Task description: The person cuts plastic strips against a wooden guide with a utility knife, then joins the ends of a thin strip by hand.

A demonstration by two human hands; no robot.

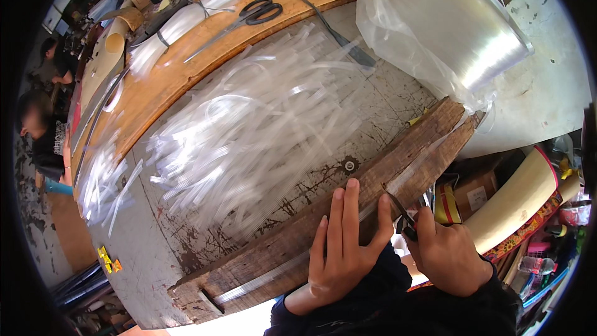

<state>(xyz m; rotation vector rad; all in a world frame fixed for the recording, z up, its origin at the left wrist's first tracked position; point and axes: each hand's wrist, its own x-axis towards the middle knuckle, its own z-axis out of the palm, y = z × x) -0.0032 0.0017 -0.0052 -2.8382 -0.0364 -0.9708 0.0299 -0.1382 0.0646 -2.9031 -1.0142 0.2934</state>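
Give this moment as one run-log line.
left hand: spread on wooden board | right hand: holding dark tool, tip near left thumb | clear strips: piled beyond board

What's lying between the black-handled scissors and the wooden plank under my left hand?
In the head view, a large pile of clear plastic strips lies on the grey surface between the scissors and the plank.

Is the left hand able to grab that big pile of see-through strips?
Probably yes. The left hand rests on the wooden board, and the pile of clear strips lies past the board's far edge, with nothing tall between them. It would likely have to lift and stretch.
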